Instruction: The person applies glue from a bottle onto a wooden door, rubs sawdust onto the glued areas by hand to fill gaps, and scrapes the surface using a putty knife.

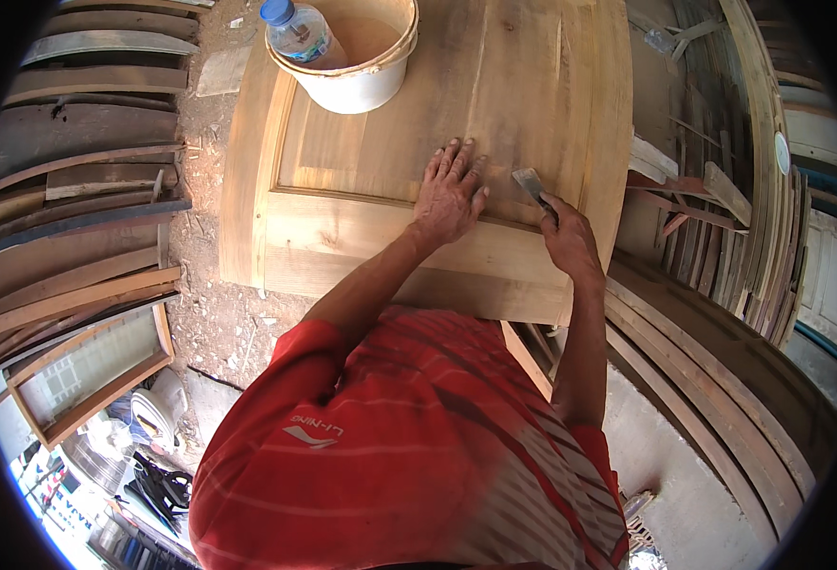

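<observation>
A wooden panelled door point(380, 242) lies flat in front of me, with a raised frame around its recessed panel. My left hand point(449, 198) rests on the recessed panel near its lower edge, fingers stretched out and holding nothing. To the right of it, my right hand point(572, 242) is wrapped round the dark handle of a putty knife point(530, 182). The knife's flat metal blade points up and left, over the panel; whether it touches the wood I cannot tell. A white bucket point(361, 93) with brownish contents stands on the door's far left part. Inside it leans a clear plastic bottle point(303, 40) with a blue cap.
Stacked boards point(105, 128) line the left side, with a wood-framed glass pane point(86, 375) below them. Long planks point(713, 389) run along the right, near a reddish wooden bracket point(684, 204). Wood debris covers the dirt floor point(214, 328) left of the door.
</observation>
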### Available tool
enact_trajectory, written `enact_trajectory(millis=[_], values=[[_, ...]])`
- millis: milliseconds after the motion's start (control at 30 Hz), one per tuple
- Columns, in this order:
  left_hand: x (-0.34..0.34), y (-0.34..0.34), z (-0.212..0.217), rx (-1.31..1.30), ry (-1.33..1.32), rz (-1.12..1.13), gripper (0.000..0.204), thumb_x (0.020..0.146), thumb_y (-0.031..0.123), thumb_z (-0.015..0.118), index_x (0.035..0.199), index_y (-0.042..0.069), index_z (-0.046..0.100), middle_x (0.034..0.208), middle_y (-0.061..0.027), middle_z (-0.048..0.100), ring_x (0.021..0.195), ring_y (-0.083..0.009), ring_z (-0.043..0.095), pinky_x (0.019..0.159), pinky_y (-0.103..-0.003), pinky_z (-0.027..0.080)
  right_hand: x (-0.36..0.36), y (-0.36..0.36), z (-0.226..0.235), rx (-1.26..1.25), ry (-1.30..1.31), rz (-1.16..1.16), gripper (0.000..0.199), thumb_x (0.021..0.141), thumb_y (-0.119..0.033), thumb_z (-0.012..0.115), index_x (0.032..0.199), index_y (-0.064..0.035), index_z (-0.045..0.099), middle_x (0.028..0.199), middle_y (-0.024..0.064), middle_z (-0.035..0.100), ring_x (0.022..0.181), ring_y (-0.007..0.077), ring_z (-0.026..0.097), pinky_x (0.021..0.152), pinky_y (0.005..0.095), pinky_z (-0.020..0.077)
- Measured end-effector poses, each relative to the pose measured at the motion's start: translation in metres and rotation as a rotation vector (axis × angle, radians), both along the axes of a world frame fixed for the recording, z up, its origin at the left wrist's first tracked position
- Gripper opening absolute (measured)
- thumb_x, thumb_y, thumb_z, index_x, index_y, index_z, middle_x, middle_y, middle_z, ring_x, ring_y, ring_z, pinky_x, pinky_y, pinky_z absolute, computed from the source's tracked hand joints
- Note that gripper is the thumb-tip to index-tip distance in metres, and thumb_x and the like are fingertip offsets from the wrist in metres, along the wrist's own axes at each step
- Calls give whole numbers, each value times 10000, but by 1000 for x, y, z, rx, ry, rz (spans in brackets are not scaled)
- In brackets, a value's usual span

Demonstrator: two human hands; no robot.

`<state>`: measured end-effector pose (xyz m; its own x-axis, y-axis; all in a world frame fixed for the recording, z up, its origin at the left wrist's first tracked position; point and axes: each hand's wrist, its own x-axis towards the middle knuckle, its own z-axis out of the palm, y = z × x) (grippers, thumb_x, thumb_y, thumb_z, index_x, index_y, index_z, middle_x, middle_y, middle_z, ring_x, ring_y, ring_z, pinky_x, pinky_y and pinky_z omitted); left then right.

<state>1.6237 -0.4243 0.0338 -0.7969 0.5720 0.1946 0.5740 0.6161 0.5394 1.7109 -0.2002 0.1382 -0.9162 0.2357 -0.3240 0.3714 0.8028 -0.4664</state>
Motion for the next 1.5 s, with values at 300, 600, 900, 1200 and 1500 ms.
enact_trajectory(millis=[300,600,900,1200,1500], values=[[1,5,-1,-29,14,56,492,1050,320,582,1497,116,596,1679,-176,389,1580,-394,299,1288,-560,241,-25,51,-16,-299,-127,109,504,963,-70,600,1458,-150,657,962,176,715,750,254,627,792,374,549],[6,8,1,-81,36,51,488,1057,322,575,1526,184,580,1692,-156,372,1582,-389,293,1289,-560,249,-33,58,-16,-235,-99,193,513,929,-65,595,1420,-166,701,795,67,532,677,123,475,659,308,473],[2,9,2,-135,17,48,523,1043,344,573,1539,179,574,1713,-148,348,1602,-378,257,1303,-542,214,-19,62,-26,-299,-139,149,481,956,-129,600,1428,-174,678,1040,228,710,831,302,656,849,399,538],[4,10,5,-246,55,22,613,1057,377,541,1631,184,443,1743,-168,264,1617,-407,200,1313,-554,176,-6,51,-49,-392,-5,126,445,934,-50,614,1360,-125,722,1119,172,666,976,298,666,901,387,527],[5,12,4,-271,52,18,616,1087,415,493,1661,215,393,1749,-198,217,1607,-466,181,1298,-588,188,-4,48,-58,-343,164,187,417,929,-21,622,1320,-107,740,1126,161,672,987,311,674,916,380,529]])
